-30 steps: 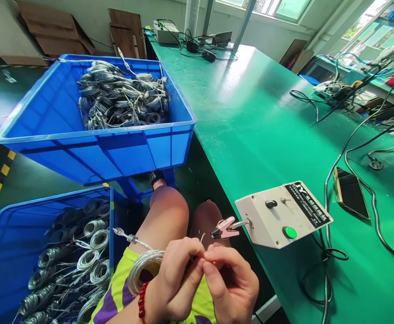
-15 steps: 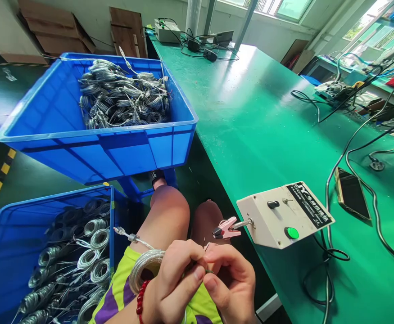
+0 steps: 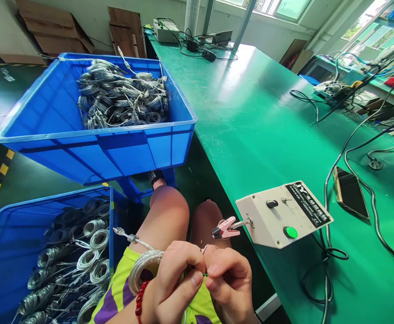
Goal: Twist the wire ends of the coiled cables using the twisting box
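Observation:
A coil of clear-jacketed cable [image 3: 145, 268] rests on my lap beside my left wrist, its connector end [image 3: 125, 234] sticking out to the left. My left hand [image 3: 179, 281] is closed around the cable's other end, where thin wires poke out between the fingers. My right hand [image 3: 229, 279] pinches a short green wire [image 3: 205, 274] between thumb and forefinger, close against the left fingertips. Just above the hands, a pink clip [image 3: 226, 228] sits on the shaft of a beige machine box [image 3: 284, 215] with a green button; neither hand touches it.
A raised blue bin [image 3: 142, 148] holds a heap of coiled cables [image 3: 122, 94]. Below it, another blue bin [image 3: 50, 200] contains several cable coils. The green table [image 3: 251, 135] carries a phone [image 3: 351, 193], loose black cables [image 3: 328, 189] and adapters [image 3: 209, 55] at the far end.
My right hand has shifted slightly, and its thumb and forefinger have closed on the green wire. My left hand keeps its hold. The view has moved very slightly.

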A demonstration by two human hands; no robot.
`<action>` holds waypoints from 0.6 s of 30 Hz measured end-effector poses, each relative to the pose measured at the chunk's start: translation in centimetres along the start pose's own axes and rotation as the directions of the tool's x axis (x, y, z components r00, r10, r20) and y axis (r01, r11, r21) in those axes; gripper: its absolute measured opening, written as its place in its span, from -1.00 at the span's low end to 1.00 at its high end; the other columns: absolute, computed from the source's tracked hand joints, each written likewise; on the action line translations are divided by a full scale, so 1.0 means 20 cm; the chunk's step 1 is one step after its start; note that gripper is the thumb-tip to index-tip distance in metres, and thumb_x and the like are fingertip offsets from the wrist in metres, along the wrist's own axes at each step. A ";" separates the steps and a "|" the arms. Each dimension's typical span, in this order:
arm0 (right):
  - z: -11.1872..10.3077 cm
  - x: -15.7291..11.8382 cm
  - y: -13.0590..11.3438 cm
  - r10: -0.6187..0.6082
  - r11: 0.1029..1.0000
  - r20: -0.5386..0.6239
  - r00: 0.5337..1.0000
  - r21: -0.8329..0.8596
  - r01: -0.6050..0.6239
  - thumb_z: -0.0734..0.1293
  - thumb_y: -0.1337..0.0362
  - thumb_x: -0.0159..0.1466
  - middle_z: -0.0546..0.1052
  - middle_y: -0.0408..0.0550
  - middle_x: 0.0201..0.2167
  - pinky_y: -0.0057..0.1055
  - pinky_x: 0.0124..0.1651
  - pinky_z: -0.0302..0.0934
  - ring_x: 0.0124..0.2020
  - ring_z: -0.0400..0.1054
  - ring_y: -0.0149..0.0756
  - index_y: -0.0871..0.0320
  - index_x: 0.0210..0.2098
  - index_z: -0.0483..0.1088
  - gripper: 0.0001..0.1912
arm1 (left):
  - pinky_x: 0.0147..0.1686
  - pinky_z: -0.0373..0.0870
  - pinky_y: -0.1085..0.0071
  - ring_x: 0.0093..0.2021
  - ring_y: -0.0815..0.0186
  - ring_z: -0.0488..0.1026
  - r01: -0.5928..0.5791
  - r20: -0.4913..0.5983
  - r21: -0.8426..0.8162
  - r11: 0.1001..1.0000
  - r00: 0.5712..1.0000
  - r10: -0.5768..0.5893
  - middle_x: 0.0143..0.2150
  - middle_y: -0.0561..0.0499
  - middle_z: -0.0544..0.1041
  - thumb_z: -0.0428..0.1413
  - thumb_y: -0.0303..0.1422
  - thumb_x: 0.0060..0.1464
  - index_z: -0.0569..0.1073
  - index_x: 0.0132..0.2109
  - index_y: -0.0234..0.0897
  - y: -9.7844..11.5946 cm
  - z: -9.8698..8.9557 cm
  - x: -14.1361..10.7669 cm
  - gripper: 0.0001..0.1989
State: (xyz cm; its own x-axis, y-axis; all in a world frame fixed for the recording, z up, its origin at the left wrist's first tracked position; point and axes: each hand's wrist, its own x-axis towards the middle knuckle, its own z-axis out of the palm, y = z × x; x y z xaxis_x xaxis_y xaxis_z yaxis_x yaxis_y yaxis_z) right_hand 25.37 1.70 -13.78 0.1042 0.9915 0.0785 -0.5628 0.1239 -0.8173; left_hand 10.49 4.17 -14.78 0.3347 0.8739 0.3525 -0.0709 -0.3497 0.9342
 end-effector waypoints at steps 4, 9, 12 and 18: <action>0.02 -0.02 0.00 0.006 1.000 -0.078 0.997 -0.016 -0.008 0.69 0.16 0.34 0.45 -0.19 -0.50 -0.30 -0.29 0.27 -0.43 0.29 -0.28 -0.11 -0.23 0.74 -0.90 | -0.17 0.57 0.35 -0.19 0.21 0.58 -0.001 -0.030 -0.014 1.000 1.000 0.000 -0.19 -0.03 0.60 0.03 -0.19 0.66 0.50 0.02 -0.09 -0.01 0.01 -0.02 -0.80; 0.08 -0.08 0.00 -0.034 0.957 -0.330 0.943 -0.283 -0.065 0.73 -0.03 0.27 0.36 -0.30 -0.54 -0.40 -0.34 0.18 -0.48 0.16 -0.37 -0.05 -0.15 0.65 -0.67 | -0.25 0.56 0.41 -0.26 0.28 0.54 -0.038 -0.127 -0.167 0.985 0.992 0.017 -0.11 -0.01 0.52 0.03 -0.37 0.64 0.38 0.23 -0.01 -0.08 0.07 -0.06 -0.83; 0.12 -0.10 -0.02 -0.058 0.888 -0.418 0.906 -0.437 -0.145 0.69 -0.10 0.30 0.36 -0.27 -0.51 -0.46 -0.40 0.11 -0.47 0.18 -0.38 -0.01 -0.10 0.66 -0.61 | -0.28 0.51 0.41 -0.27 0.30 0.48 -0.084 -0.167 -0.237 0.968 0.985 0.045 -0.11 0.01 0.43 0.04 -0.44 0.61 0.34 0.22 -0.02 -0.12 0.10 -0.09 -0.79; 0.16 -0.05 -0.07 0.132 0.875 -0.416 0.900 -0.378 -0.303 0.64 -0.22 0.32 0.64 -0.06 -0.37 -0.41 -0.24 0.36 -0.37 0.40 -0.30 0.06 -0.22 0.75 -0.55 | -0.22 0.53 0.44 -0.21 0.31 0.45 -0.078 -0.168 -0.269 0.960 0.985 0.033 -0.08 0.03 0.44 0.07 -0.46 0.60 0.31 0.21 -0.01 -0.10 0.09 -0.08 -0.77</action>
State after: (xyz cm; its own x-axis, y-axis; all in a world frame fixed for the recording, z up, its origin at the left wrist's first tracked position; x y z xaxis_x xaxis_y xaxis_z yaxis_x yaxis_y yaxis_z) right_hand 23.51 0.59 -10.94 0.3611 0.8911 -0.2749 -0.2141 -0.2077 -0.9545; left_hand 11.84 2.86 -17.40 0.1699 0.9059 0.3878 -0.3470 -0.3133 0.8840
